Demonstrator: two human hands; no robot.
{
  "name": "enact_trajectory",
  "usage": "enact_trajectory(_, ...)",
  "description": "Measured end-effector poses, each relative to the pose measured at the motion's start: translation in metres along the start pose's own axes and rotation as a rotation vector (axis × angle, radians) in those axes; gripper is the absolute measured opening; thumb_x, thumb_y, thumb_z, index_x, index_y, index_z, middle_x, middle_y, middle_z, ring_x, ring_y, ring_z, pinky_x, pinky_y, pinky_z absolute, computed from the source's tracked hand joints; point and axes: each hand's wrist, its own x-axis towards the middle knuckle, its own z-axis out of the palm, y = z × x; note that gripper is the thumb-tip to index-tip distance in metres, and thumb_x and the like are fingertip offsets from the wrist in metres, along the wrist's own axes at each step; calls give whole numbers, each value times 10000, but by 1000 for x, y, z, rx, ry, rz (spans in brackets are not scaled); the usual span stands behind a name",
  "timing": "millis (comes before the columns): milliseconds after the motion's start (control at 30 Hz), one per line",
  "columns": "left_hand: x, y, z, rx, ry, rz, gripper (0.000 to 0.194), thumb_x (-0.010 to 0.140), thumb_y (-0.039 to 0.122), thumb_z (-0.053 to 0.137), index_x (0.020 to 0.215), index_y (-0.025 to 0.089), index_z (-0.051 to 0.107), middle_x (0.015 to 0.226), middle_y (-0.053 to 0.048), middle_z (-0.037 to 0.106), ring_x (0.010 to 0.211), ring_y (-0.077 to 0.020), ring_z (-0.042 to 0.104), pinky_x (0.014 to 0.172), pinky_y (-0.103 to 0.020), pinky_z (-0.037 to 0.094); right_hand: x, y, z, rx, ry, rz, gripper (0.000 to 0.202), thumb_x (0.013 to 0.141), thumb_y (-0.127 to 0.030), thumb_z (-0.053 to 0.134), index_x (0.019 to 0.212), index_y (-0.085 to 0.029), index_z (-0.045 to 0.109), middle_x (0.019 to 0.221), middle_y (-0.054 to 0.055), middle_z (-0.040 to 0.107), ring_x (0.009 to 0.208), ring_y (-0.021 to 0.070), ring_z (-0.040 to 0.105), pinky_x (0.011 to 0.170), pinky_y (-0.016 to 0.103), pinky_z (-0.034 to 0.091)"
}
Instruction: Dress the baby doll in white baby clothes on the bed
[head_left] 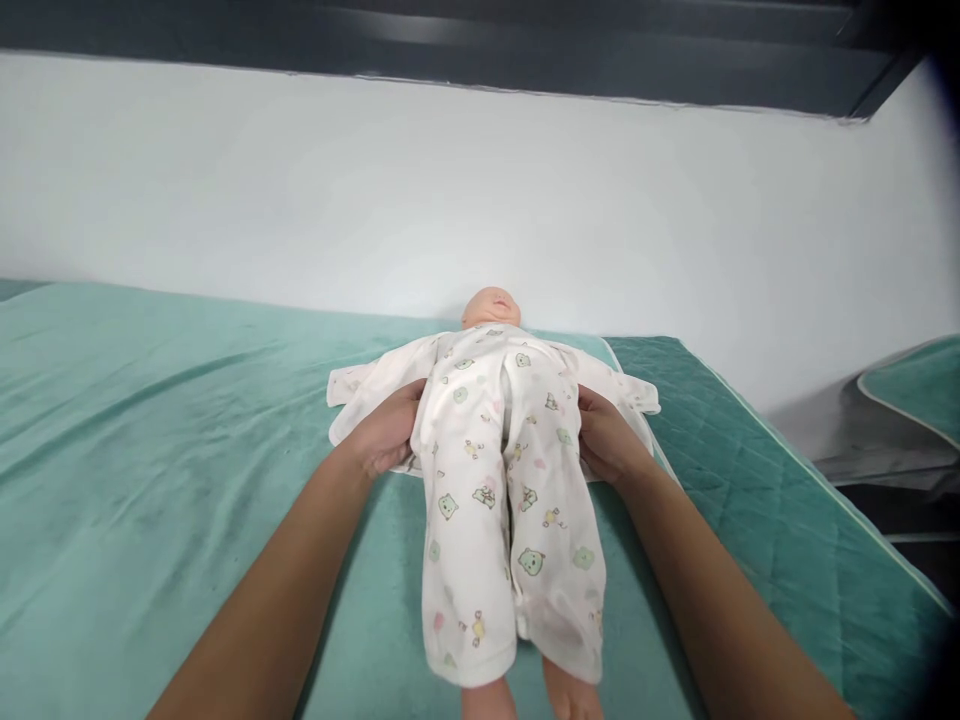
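Observation:
A baby doll (491, 308) lies on its back, head toward the wall and bare feet toward me. Printed white pants (466, 550) with small green, pink and yellow figures cover its legs and reach high over its body. Its white top (405, 372) spreads out to both sides, the sleeves stretched wide. My left hand (390, 432) is closed on the left side of the pants near the waist. On the opposite side, my right hand (604, 435) grips the pants at about the same height. Most fingertips of both hands are hidden behind the cloth.
Under the doll is a teal bed sheet (187, 450), wrinkled at the left. A darker quilted pad (750, 500) shows at the right. The white wall (375, 200) rises behind, with a dark beam (450, 45) across the top. Another teal padded edge (919, 385) sits far right.

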Motion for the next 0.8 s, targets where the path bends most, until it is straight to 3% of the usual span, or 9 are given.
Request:
enact_trajectory(167,2,-3,6,-187,47,-137,311,771,151,605,1074,147,679,679,-47,690,547,-147,611,507,-254,524,-2,-2,3,-74,31,-8,439,666,-308,772,1095,-256,698,989,40,760,945,279,695,795,417,562)
enact_trajectory(267,0,-5,8,-178,67,-190,293,765,136,624,1049,143,693,629,-28,667,470,-113,549,419,-213,457,-4,-4,2,-77,39,34,414,686,-304,756,1096,-262,710,929,39,767,948,297,697,793,430,567)
enact_trajectory(433,-4,-7,8,-84,45,-161,405,725,170,713,1128,191,684,842,-51,743,650,-164,648,530,-253,530,-7,-7,2,-14,29,76,342,696,-309,748,1033,-252,737,915,53,768,936,308,705,792,433,569)
enact_trajectory(700,0,-13,10,-116,17,-92,407,744,284,743,1140,227,665,893,-56,745,830,-228,695,718,-341,586,-9,-7,5,39,-14,120,406,661,-330,786,1052,-239,724,879,68,766,933,309,710,798,445,579)
enact_trajectory(800,1,-15,10,-106,5,-88,406,737,321,745,1128,238,669,878,-51,742,838,-243,698,714,-353,584,-8,-6,5,47,-22,133,379,655,-318,793,1020,-238,731,857,60,765,923,304,711,790,439,583)
